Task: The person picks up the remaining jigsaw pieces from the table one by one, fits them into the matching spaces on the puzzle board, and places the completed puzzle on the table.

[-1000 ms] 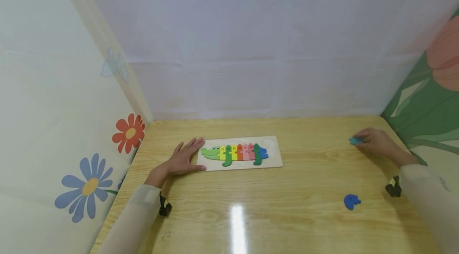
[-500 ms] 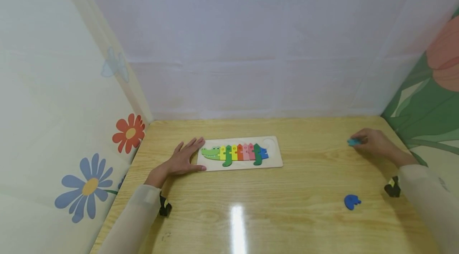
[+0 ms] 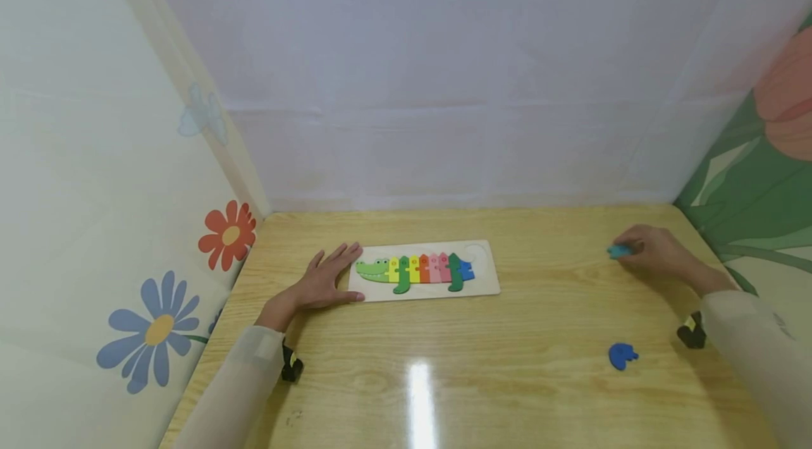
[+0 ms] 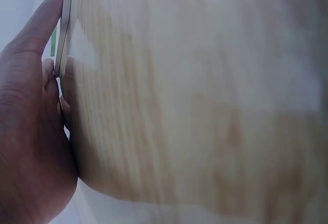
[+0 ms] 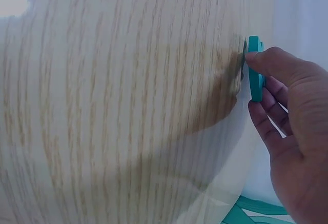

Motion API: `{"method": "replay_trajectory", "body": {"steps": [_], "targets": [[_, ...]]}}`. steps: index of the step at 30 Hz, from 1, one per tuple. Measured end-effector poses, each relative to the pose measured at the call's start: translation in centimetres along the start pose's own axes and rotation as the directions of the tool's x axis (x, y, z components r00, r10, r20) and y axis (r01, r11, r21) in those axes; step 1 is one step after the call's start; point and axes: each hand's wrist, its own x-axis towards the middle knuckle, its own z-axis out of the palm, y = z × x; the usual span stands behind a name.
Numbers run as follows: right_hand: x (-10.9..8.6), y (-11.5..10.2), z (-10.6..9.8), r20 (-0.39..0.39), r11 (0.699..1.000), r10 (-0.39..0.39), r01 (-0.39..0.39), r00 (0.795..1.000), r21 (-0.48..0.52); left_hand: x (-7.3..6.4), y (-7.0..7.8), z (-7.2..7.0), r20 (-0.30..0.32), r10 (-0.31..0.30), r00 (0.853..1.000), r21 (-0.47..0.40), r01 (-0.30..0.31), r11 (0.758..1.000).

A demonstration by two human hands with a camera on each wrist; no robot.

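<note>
A pale wooden puzzle board [image 3: 380, 294] lies left of centre, with a colourful crocodile [image 3: 421, 269] set in it and a bare outlined recess at the tail end. My left hand [image 3: 323, 283] rests over the board's left end, fingers spread and thumb along its lower corner; the left wrist view shows the thumb at the board's edge [image 4: 65, 29]. Far to the right, my right hand [image 3: 653, 251] pinches a teal puzzle piece [image 3: 618, 251] between thumb and fingers. In the right wrist view that piece [image 5: 254, 75] stands on edge, close over the table.
A dark blue puzzle piece [image 3: 622, 356] lies on the wooden table [image 3: 520, 364], nearer than my right hand. White cloth [image 3: 406, 82] hangs behind the table's back edge. Flower-printed panels [image 3: 82, 174] flank it on both sides.
My right hand has slid slightly left along the table with the teal piece pinched in it. The left hand, board and blue piece have stayed where they were.
</note>
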Motion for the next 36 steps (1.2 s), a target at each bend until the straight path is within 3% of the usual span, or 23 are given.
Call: {"method": "replay_trajectory", "body": {"steps": [29, 36], "targets": [[2.3, -3.1, 0.9, 0.046, 0.998, 0.001, -0.004, 0.999, 0.062, -0.1, -0.1, -0.1, 0.016, -0.016, 1.000, -0.006, 0.016, 1.000], [2.5, -4.6, 1.0, 0.040, 0.996, -0.039, 0.036, 0.998, 0.077, 0.1, 0.0, -0.2, 0.030, -0.020, 0.999, -0.015, 0.020, 1.000]]}}
